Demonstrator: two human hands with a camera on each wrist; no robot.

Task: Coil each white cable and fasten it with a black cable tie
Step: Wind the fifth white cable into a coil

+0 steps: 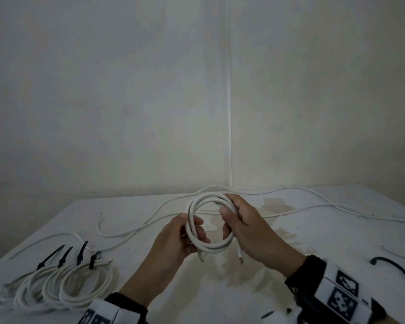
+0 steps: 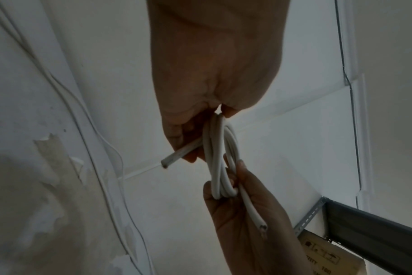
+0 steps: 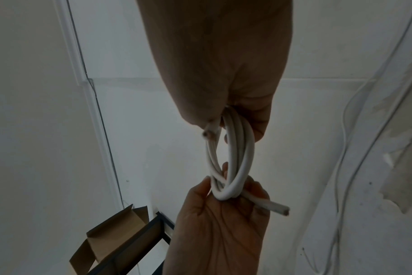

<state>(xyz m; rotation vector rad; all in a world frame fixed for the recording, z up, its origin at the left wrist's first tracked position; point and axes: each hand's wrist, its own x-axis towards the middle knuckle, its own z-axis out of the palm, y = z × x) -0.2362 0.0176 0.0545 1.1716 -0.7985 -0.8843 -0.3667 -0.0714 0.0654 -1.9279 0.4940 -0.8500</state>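
I hold a coil of white cable (image 1: 212,249) upright above the table (image 1: 220,291), between both hands. My left hand (image 1: 193,226) grips its left side, thumb in front and fingers through the ring. My right hand (image 1: 228,206) grips the upper right side. Both cut ends hang below the coil. In the left wrist view the coil (image 2: 220,158) runs from my left hand (image 2: 214,115) down to my right hand (image 2: 235,178). In the right wrist view the coil (image 3: 238,158) hangs from my right hand (image 3: 238,122) and my left hand (image 3: 226,186) pinches its lower end. No tie is on this coil.
Several finished coils (image 1: 56,286), each with a black cable tie (image 1: 62,256), lie at the table's near left. Loose white cables (image 1: 150,223) stretch across the back and right. A black cord (image 1: 398,268) lies at the right edge. Walls close the table's far side.
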